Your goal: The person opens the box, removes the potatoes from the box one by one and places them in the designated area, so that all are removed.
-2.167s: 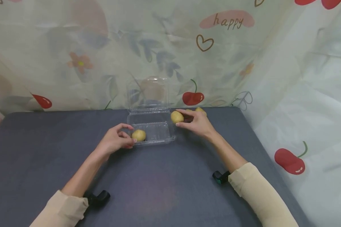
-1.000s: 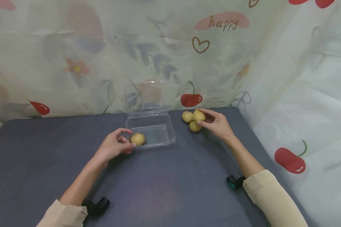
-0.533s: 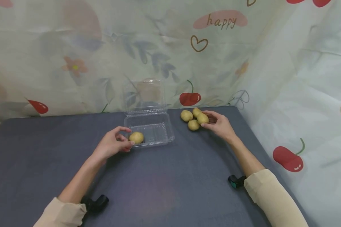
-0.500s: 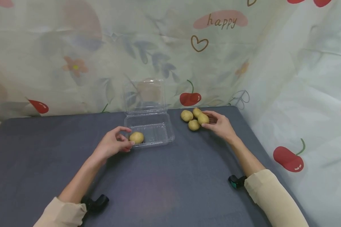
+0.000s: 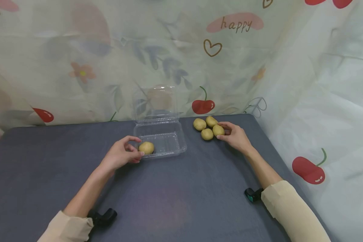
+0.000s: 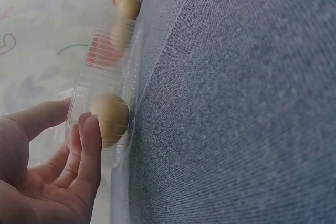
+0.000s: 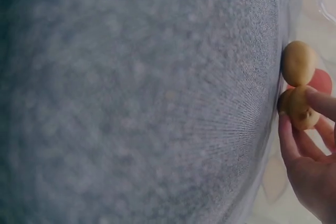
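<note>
A clear plastic clamshell container (image 5: pixel 169 137) stands on the table with its lid (image 5: pixel 155 102) raised at the back. One potato (image 5: pixel 146 148) lies inside at the left end. My left hand (image 5: pixel 121 153) holds the container's left end between thumb and fingers, beside that potato; the left wrist view shows the fingers against the clear wall. To the right of the container is a cluster of potatoes (image 5: pixel 199 124). My right hand (image 5: pixel 235 137) pinches the rightmost potato (image 5: pixel 218 130), which sits low among the others. In the right wrist view, thumb and fingers stand around a potato (image 7: pixel 303 109).
A dark grey cloth covers the table (image 5: pixel 166 195). A printed curtain (image 5: pixel 124 60) hangs right behind the back edge, and a white sheet (image 5: pixel 326 101) hangs along the right side. Black wrist cameras (image 5: pixel 104 217) sit below both forearms.
My right hand has carried a potato from beside the container rightward to the cluster, then lowered it at the cluster's right side. My left hand has stayed at the container's left end.
</note>
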`<state>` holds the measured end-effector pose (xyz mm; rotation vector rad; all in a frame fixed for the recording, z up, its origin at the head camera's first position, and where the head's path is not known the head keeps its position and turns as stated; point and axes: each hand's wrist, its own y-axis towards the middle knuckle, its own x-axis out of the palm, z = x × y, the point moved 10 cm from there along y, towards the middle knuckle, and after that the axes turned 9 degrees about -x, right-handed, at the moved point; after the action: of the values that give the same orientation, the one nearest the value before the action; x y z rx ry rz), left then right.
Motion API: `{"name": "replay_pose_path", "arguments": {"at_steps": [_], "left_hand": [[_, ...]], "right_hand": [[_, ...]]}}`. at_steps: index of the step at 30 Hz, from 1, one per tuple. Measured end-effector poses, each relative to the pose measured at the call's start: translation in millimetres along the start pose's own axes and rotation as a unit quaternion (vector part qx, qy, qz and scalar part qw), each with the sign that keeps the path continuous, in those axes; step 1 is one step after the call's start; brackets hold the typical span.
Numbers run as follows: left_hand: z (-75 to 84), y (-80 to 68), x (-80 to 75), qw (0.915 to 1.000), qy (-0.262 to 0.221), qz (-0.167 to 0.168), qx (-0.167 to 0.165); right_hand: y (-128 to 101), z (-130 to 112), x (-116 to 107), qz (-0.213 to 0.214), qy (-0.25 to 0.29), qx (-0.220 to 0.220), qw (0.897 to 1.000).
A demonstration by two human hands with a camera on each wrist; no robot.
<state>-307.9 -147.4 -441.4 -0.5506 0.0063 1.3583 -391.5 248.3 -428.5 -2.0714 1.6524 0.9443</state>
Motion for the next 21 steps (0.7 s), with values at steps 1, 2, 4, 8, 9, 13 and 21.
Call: {"name": "replay_pose_path", "arguments": {"at_steps": [1, 2, 4, 8, 9, 13, 21], "left_hand": [[0.3, -0.1, -0.3, 1.0, 0.001, 0.001, 0.0], [0.4, 0.1, -0.7, 1.0, 0.001, 0.002, 0.0], [0.2, 0.5, -1.4, 1.0, 0.002, 0.001, 0.0], [-0.2, 1.0, -2.1, 1.0, 0.0, -0.001, 0.001], [-0.2, 1.0, -2.1, 1.0, 0.0, -0.002, 0.001], [-0.2, 0.9, -1.6, 1.0, -0.002, -0.006, 0.002], [-0.2, 1.5, -0.7, 0.9999, -0.005, -0.009, -0.003]], "right_hand": [[0.3, 0.3, 0.3, -0.002, -0.002, 0.002, 1.0], [0.7, 0.3, 0.7, -0.005, -0.003, 0.003, 1.0], [2.0, 0.9, 0.7, -0.007, -0.008, 0.006, 1.0], [3.7, 3.0, 0.7, -0.013, -0.027, 0.011, 0.999], [3.8, 4.1, 1.3, -0.017, -0.033, 0.012, 0.999], [3.2, 6.0, 3.8, -0.035, -0.044, 0.018, 0.998], [3.1, 4.0, 1.0, -0.032, -0.054, 0.017, 0.998]]}}
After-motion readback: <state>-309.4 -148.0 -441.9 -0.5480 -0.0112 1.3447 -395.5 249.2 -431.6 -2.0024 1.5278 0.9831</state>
